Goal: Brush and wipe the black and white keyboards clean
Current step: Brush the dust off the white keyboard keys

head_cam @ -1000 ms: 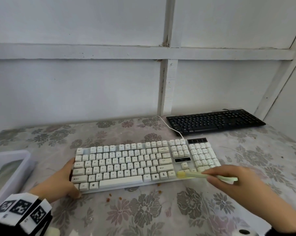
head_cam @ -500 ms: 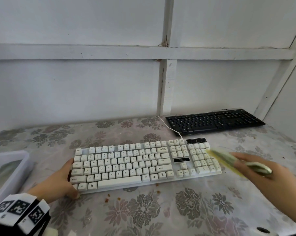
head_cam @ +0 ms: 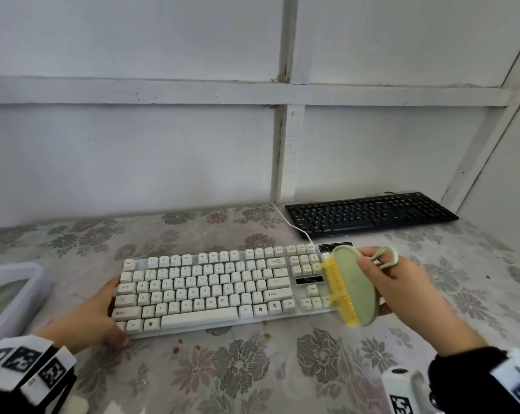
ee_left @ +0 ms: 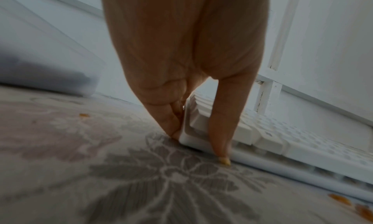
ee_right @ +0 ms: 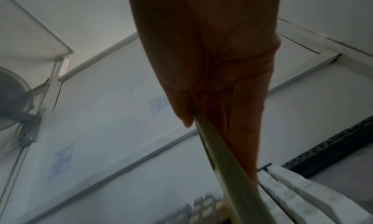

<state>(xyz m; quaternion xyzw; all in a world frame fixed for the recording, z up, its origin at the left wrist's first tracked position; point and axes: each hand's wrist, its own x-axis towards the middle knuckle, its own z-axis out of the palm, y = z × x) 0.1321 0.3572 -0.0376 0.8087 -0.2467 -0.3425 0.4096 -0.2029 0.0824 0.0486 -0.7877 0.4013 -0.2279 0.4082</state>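
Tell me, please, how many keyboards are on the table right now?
2. The white keyboard lies near the front of the table, with the left hand steadying its left end; the black keyboard lies at the back right, against the wall. None appears hidden.

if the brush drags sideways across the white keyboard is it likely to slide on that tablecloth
Probably a little: the white keyboard looks like thin, light plastic lying flat on a smooth cloth. The left hand grips its near-left corner, likely to stop that. Being stiff, it should shift as one piece, not bend.
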